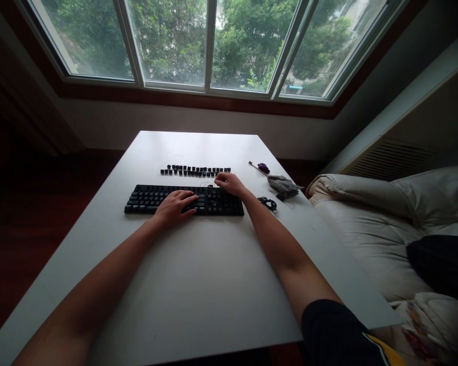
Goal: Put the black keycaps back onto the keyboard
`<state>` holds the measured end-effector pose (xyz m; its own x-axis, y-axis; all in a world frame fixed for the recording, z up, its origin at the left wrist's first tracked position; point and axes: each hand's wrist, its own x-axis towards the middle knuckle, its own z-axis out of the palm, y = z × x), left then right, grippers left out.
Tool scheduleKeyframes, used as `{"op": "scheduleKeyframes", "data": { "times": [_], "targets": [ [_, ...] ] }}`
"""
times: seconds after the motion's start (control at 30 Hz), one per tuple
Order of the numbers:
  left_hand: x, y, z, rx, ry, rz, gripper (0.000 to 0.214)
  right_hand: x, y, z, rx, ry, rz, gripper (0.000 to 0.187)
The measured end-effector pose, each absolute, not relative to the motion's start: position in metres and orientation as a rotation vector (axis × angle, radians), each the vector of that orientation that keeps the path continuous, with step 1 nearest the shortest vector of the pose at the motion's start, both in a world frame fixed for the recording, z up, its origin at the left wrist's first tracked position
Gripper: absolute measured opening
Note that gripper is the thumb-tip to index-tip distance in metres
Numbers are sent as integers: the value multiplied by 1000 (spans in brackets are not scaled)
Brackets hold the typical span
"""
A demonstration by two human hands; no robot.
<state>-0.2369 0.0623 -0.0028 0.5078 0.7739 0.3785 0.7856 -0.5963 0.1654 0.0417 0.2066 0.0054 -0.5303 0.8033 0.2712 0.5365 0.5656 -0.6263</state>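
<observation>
A black keyboard lies across the white table. My left hand rests flat on its middle, palm down, fingers stretched out and thumb near the front edge. My right hand is over the keyboard's back right part, fingers bent and drawn together; what they hold, if anything, is too small to tell. Just left of these fingertips, at the back edge, lies a small clear, thin-looking item. Behind the keyboard, loose black keycaps stand in two rows. Part of the keyboard's right section looks darker, its keys hard to make out.
Right of the keyboard lie a coiled black cable, a grey cloth, a thin brush and a purple crumpled item. A pale sofa adjoins the table on the right. A window is beyond.
</observation>
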Motion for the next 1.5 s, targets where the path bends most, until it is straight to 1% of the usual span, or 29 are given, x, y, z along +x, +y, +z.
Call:
{"op": "scheduleKeyframes", "data": {
  "times": [0.13,0.23,0.3,0.37,0.5,0.6,0.7,0.77,0.83,0.93,1.03,1.33,1.5],
  "targets": [
    [-237,61,-1,-2712,-1405,-655,50,50,232,-4,-1357,-2029,317,13],
    [-237,61,0,-2712,-1410,-659,50,57,251,-10,-1482,-2079,233,20],
    [-237,61,-1,-2714,-1407,-659,50,59,260,-13,-1509,-2145,242,25],
    [-237,61,-1,-2712,-1406,-663,49,59,265,-16,-1511,-2176,253,25],
    [-237,61,-2,-2705,-1408,-659,50,55,268,-20,-1517,-2138,297,16],
    [-237,61,-1,-2710,-1410,-656,50,54,266,-19,-1512,-2129,250,11],
    [-236,60,0,-2707,-1421,-659,50,54,257,-12,-1506,-2111,166,10],
    [-236,60,-1,-2706,-1425,-655,50,53,246,-4,-1436,-2107,169,11],
    [-236,61,-1,-2707,-1422,-649,51,51,231,4,-1290,-2157,246,11],
    [-236,62,-3,-2697,-1422,-643,51,45,206,14,-1059,-2318,457,11],
    [-237,63,-4,-2689,-1426,-647,51,37,184,18,-970,-2429,521,11],
    [-236,66,-5,-2678,-1399,-644,51,20,166,16,-1031,-2542,252,10],
    [-233,68,-5,-2667,-1394,-631,51,22,168,19,-1115,-2547,260,13]
  ]
}}
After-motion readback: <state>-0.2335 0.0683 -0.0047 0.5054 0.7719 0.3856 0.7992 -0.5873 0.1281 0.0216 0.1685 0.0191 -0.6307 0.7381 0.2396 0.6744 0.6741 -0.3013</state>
